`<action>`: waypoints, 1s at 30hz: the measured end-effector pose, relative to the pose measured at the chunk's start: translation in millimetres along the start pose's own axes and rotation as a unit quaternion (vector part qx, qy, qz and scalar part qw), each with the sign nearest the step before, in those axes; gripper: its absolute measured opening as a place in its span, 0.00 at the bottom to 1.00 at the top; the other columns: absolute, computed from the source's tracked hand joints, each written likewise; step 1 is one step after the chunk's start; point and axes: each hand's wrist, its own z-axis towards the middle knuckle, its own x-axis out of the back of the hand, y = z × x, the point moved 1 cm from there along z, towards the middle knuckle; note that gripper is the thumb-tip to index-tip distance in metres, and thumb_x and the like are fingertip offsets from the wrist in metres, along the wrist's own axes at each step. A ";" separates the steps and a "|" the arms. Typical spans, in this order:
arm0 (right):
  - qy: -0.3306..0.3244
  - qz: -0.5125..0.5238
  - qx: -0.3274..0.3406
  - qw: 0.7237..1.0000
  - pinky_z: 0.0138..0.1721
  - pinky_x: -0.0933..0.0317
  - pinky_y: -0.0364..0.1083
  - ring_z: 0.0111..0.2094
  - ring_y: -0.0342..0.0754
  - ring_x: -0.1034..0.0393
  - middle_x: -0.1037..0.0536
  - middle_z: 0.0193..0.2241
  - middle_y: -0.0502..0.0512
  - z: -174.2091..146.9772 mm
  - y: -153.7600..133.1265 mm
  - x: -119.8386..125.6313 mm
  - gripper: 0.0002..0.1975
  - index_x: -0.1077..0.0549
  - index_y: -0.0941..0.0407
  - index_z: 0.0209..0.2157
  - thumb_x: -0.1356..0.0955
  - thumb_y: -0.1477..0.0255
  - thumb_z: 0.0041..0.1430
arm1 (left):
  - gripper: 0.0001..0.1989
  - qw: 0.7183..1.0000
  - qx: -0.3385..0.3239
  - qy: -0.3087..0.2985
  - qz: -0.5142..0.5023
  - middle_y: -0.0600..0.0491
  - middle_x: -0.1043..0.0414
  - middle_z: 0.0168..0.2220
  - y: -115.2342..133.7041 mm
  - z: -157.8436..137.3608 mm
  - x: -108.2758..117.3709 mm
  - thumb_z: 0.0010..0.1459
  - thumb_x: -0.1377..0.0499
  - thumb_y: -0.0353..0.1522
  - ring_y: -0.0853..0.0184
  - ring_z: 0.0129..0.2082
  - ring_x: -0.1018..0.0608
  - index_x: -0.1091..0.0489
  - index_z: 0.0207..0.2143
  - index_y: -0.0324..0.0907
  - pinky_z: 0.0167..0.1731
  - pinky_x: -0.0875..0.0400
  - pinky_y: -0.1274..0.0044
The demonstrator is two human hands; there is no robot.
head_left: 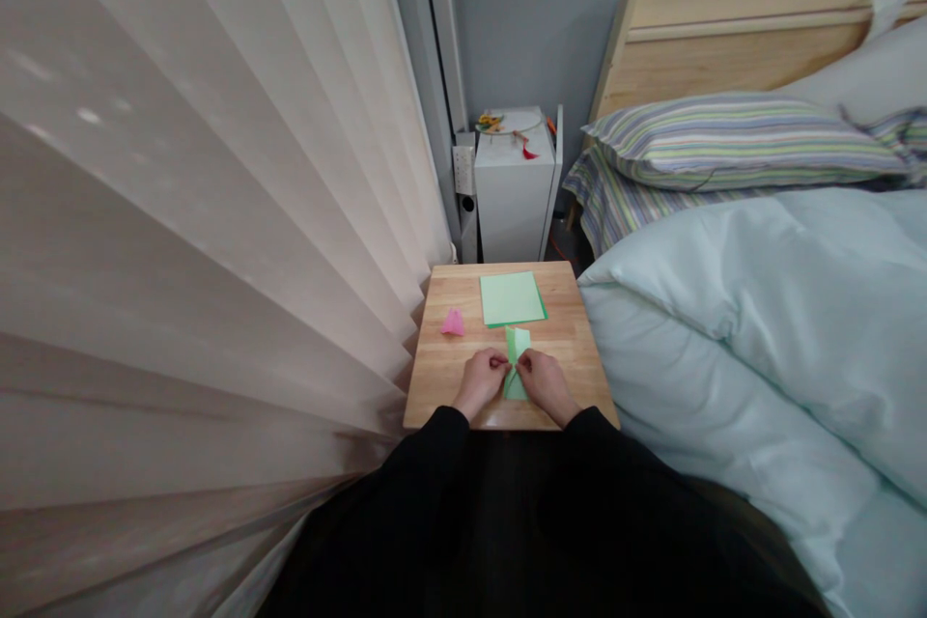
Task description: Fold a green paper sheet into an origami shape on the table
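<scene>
A narrow, folded piece of green origami paper (519,342) lies upright in the view on a small wooden table (579,357). My left hand (485,375) pinches its left edge around the middle. From the other side, my right hand (543,379) grips the same paper, its fingertips close to those of the left. The fingers partly cover the middle of the paper, so the fold there is hard to make out. Just beyond lies a stack of square green paper sheets (513,297). A small folded pink paper piece (453,323) rests to the left.
Pleated pale curtains (290,212) hang close along the table's left side. A bed with a light blue quilt (724,338) and a striped pillow (745,145) borders the right. Behind the table stands a white cabinet (513,203) with small items on top.
</scene>
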 end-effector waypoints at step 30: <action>0.007 -0.171 -0.063 0.983 0.40 0.36 0.49 0.43 0.59 0.22 0.19 0.42 0.72 4.8 19.9 25.7 0.13 0.23 0.61 0.43 0.37 0.80 0.63 | 0.16 0.891 -0.231 -0.131 0.369 0.45 0.29 0.53 19.2 -19.3 26.7 0.58 0.34 0.34 0.53 0.53 0.29 0.27 0.49 0.43 0.54 0.34 0.66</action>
